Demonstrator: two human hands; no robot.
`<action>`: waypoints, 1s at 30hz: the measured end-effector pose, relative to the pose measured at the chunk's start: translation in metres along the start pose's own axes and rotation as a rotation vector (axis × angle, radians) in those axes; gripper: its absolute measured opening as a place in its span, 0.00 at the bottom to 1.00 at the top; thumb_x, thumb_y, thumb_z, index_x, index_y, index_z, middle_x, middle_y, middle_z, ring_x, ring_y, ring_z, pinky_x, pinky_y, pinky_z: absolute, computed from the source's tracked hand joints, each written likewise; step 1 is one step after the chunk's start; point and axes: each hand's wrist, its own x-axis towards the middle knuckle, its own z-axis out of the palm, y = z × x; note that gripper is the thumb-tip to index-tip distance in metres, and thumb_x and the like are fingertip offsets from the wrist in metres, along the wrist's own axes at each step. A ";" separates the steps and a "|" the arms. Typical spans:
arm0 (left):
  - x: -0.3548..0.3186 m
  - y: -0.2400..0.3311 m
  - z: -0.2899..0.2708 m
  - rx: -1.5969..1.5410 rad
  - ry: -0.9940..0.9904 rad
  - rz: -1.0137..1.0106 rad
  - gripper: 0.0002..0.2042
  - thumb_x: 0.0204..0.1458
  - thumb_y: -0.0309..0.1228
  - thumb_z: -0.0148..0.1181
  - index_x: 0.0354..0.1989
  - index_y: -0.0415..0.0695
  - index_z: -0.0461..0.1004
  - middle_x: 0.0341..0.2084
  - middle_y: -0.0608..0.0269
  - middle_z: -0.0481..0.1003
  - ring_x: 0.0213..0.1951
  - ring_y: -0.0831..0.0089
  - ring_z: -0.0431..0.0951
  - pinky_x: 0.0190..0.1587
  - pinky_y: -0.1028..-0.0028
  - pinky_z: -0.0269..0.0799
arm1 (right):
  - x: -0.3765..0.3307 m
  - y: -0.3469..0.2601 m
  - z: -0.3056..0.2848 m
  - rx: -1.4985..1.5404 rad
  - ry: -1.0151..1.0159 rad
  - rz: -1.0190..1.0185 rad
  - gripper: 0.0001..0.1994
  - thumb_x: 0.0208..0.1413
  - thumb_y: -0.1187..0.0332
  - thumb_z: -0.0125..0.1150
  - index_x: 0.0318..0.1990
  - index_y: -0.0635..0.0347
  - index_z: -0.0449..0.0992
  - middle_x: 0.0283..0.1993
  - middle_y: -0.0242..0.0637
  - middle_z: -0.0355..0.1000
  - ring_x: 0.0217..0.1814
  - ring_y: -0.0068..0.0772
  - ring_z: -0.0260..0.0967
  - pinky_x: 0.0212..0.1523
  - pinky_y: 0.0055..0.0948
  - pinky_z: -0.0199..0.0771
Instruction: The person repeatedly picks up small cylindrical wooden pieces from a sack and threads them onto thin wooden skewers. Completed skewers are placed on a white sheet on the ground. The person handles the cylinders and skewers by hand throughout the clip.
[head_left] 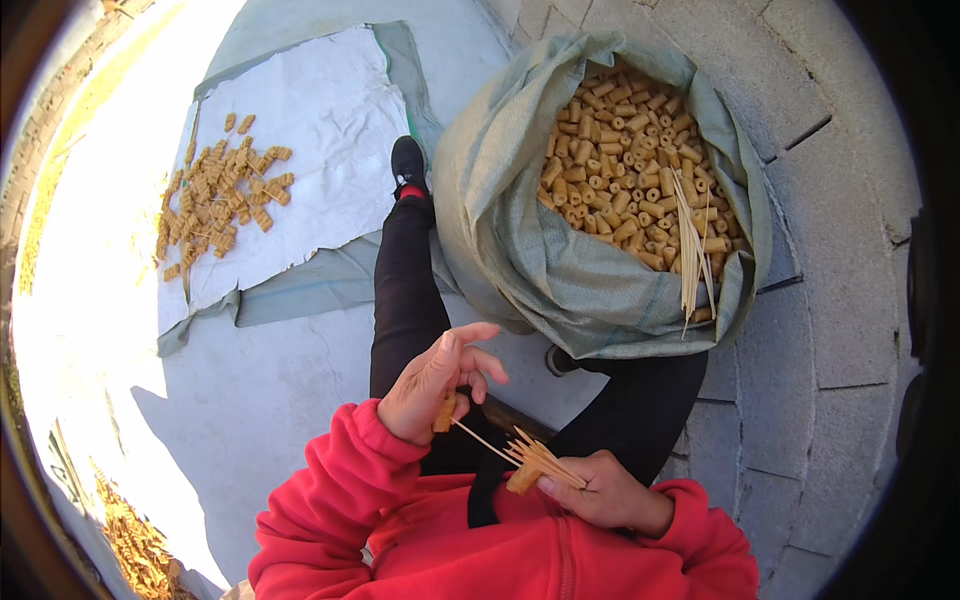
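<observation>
My left hand [440,385], thumb and upper fingers spread, has a short tan cylindrical piece [444,413] tucked against its palm. From that piece a thin wooden skewer [485,443] slants down toward my right hand [608,492]. Closed around a bundle of wooden skewers [540,459], the right hand also has another tan piece [522,479] by its fingertips, on or against a stick. Whether the skewer passes right through either piece cannot be made out. Both hands are above my lap.
Ahead to the right stands a big woven sack [490,200] full of tan cylinders [620,150], with loose skewers [690,245] across them. At left, a pile of skewered tan pieces [225,190] lies on a white sheet [330,110]. A block wall [840,250] borders the right.
</observation>
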 end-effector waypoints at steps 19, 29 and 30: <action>0.002 -0.012 -0.014 -0.240 0.042 -0.126 0.10 0.55 0.28 0.54 0.41 0.35 0.72 0.29 0.58 0.75 0.30 0.73 0.77 0.35 0.75 0.76 | -0.001 0.013 0.018 -0.072 0.433 -0.198 0.06 0.55 0.71 0.57 0.32 0.65 0.74 0.14 0.32 0.63 0.14 0.18 0.58 0.16 0.22 0.57; 0.009 -0.017 0.012 -0.119 -0.026 -0.194 0.09 0.52 0.29 0.59 0.37 0.35 0.76 0.33 0.62 0.76 0.36 0.78 0.74 0.36 0.80 0.72 | -0.002 0.023 0.014 -0.019 0.433 -0.173 0.06 0.55 0.73 0.56 0.39 0.64 0.75 0.19 0.37 0.69 0.19 0.20 0.65 0.20 0.22 0.63; 0.007 -0.019 0.022 -0.109 -0.058 -0.218 0.10 0.52 0.30 0.59 0.38 0.35 0.76 0.33 0.61 0.76 0.34 0.78 0.75 0.36 0.80 0.71 | -0.001 0.023 0.012 0.033 0.445 -0.136 0.06 0.55 0.72 0.56 0.38 0.64 0.75 0.19 0.37 0.69 0.19 0.19 0.64 0.20 0.22 0.63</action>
